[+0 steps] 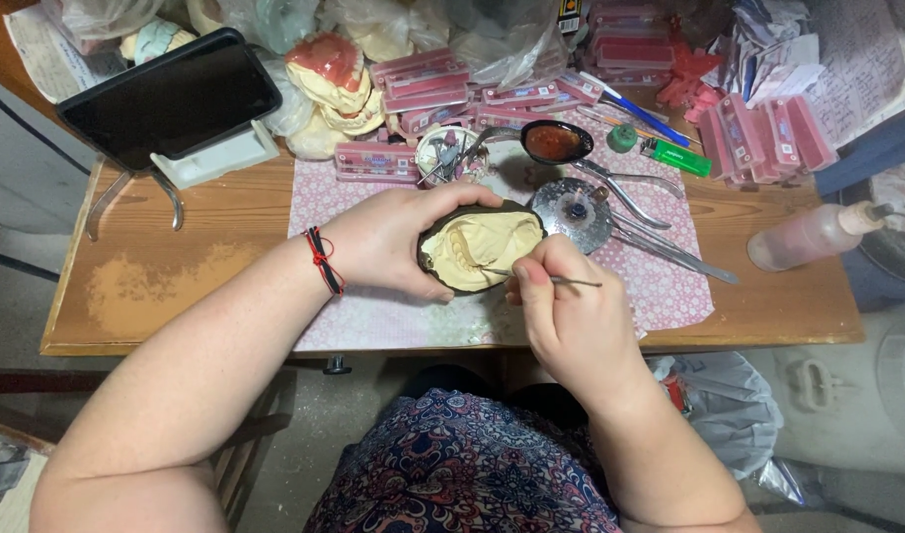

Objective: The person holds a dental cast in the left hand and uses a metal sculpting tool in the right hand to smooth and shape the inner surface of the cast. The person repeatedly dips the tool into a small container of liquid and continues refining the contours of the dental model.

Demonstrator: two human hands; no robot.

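Observation:
My left hand (pixel 388 240) cups a dark rubber bowl-like mould (pixel 434 259) that holds a pale yellow dental cast (pixel 480 247) with tooth impressions facing up. A red and black cord is tied around that wrist. My right hand (pixel 563 306) pinches a thin metal instrument (pixel 556 280) like a pen; its tip rests on the front edge of the cast. Both hands hover above a pink patterned mat (pixel 669 286) on a wooden table (pixel 176 286).
A round metal dish (pixel 574 210), a spoon with red material (pixel 555 142), long metal tools (pixel 669 252), a green lighter (pixel 681 158) and a pinkish squeeze bottle (pixel 813 235) lie to the right. Pink boxes (pixel 428 87), plaster casts (pixel 332 79) and a dark tablet on a stand (pixel 171 99) line the back.

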